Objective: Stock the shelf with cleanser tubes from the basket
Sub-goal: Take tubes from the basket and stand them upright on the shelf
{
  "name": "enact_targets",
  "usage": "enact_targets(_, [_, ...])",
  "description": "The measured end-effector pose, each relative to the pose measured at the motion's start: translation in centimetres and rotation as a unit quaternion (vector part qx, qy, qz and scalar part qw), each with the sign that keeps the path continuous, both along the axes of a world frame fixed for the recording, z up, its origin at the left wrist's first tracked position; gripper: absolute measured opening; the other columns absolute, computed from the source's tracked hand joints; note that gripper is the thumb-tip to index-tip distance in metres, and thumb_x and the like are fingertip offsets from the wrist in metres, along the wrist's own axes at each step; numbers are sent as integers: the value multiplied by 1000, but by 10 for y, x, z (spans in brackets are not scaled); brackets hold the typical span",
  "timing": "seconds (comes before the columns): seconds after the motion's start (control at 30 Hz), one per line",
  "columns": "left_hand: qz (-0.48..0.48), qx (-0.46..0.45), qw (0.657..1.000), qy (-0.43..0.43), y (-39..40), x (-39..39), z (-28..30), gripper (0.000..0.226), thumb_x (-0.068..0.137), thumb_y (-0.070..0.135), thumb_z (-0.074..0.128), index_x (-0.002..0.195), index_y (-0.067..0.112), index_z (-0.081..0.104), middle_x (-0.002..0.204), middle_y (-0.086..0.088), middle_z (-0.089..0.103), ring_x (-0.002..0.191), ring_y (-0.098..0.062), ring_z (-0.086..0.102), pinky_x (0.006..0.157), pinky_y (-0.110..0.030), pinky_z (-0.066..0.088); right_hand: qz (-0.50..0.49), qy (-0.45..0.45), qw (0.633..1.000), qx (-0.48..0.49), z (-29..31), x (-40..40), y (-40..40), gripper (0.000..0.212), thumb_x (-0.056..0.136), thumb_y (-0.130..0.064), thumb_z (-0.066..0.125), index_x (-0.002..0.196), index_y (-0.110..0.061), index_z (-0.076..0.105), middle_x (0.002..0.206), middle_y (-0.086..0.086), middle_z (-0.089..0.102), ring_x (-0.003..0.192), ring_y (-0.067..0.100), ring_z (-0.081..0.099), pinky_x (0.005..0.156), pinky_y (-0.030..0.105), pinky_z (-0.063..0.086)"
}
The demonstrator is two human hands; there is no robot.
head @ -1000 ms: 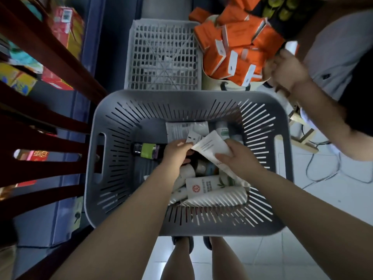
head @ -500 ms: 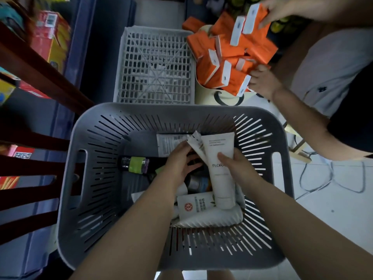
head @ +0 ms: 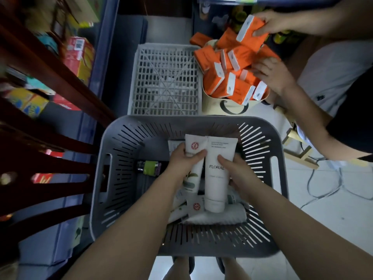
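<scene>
Both hands were down inside the grey basket (head: 121, 178), each gripping a white cleanser tube. The left hand (head: 182, 162) wrapped its fingers round the narrower tube (head: 194, 156), the one with a red round emblem near its flat end and a green leaf print lower down. The right hand (head: 236, 172) clasped the wider tube (head: 217, 178) marked FLORAL, thumb across its front, cap end pointing toward the person. The two tubes stood side by side, touching along their edges, raised above the rest of the stock. Under them lay more white tubes (head: 218, 217) heaped at the near end of the basket, and a dark bottle (head: 149, 167) with a green label lay on the basket floor to the left. The brown shelf (head: 50, 67) rose at the left, blurred, with coloured packs behind its slats. Beyond the basket a white crate (head: 165, 77) sat on the floor, just beside a bag (head: 228, 106) piled with orange boxes (head: 228, 85). A second person at the right held one orange box up in one hand (head: 270, 23) and touched the pile with the other (head: 272, 74).
</scene>
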State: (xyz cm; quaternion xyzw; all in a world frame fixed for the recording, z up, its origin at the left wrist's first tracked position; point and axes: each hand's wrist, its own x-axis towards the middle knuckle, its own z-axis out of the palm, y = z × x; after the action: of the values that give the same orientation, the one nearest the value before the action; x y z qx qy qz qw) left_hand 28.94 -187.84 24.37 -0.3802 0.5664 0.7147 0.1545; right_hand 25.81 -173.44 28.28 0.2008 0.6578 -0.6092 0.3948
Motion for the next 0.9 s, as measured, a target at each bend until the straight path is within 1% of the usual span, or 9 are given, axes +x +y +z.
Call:
enact_targets(0.1, [38, -33, 998, 26, -6, 4, 45, 12, 85, 16, 66, 94, 18, 58, 86, 7, 65, 74, -7, 62, 60, -16, 54, 5, 16, 1000, -19, 33, -3, -9, 31, 93, -15, 53, 124, -15, 52, 114, 5, 64, 88, 12, 62, 64, 25, 47])
enact_targets(0.23, [81, -65, 992, 67, -18, 14, 123, 24, 86, 16, 64, 109, 9, 60, 100, -6, 70, 85, -19, 67, 73, -30, 57, 36, 66, 996, -45, 97, -10, -25, 26, 91, -12, 55, 117, -15, 58, 115, 7, 66, 97, 21, 64, 80, 36, 53])
enact_targets(0.4, [151, -124, 972, 133, -34, 35, 238, 7, 86, 11, 64, 88, 18, 61, 87, -4, 69, 75, -17, 66, 63, -28, 57, 107, 161, 976, -102, 203, -13, -51, 16, 89, -10, 57, 91, -25, 62, 96, -1, 67, 85, 15, 64, 79, 35, 52])
enact_targets(0.57, [156, -229, 936, 217, -48, 78, 361, 6, 85, 8, 64, 87, 13, 66, 73, 5, 71, 62, -6, 65, 57, -19, 52, 200, 277, 927, -152, 314, 1, -79, 8, 77, -20, 65, 84, -24, 65, 92, 3, 70, 89, 24, 66, 81, 41, 54])
enact_targets(0.63, [157, -270, 918, 243, -50, 100, 410, 12, 83, 10, 67, 95, 7, 69, 88, -5, 73, 77, -14, 66, 72, -28, 54, 225, 314, 903, -187, 355, 12, -89, 9, 80, -17, 63, 84, -25, 64, 93, 2, 70, 88, 22, 67, 80, 39, 53])
enact_targets(0.7, [169, -295, 902, 265, -50, 124, 456, 21, 81, 9, 69, 100, 2, 69, 99, -15, 71, 87, -27, 66, 78, -39, 52, 255, 348, 871, -233, 397, 25, -100, 19, 85, -6, 59, 90, -24, 63, 91, -4, 68, 82, 10, 66, 73, 26, 53])
enact_targets(0.77, [174, -325, 888, 276, -50, 148, 499, 16, 82, 5, 67, 97, 2, 68, 91, -12, 74, 82, -25, 70, 71, -35, 57, 282, 376, 839, -275, 439, 42, -109, 22, 84, -2, 58, 94, -20, 62, 86, -7, 67, 71, -2, 64, 64, 14, 51])
enact_targets(0.83, [183, -374, 867, 276, -47, 176, 541, 9, 84, 3, 64, 89, 10, 64, 66, 6, 72, 54, -3, 65, 46, -14, 49, 302, 402, 810, -300, 475, 59, -119, 17, 80, -6, 61, 88, -20, 65, 84, -4, 68, 71, 3, 65, 67, 22, 52])
enact_targets(0.9, [196, -419, 845, 269, -46, 207, 579, 7, 84, 8, 66, 89, 13, 63, 70, 1, 72, 53, -6, 65, 40, -15, 46, 317, 408, 790, -330, 507, 80, -128, 16, 82, -5, 60, 85, -20, 65, 84, -2, 68, 73, 9, 66, 68, 28, 52])
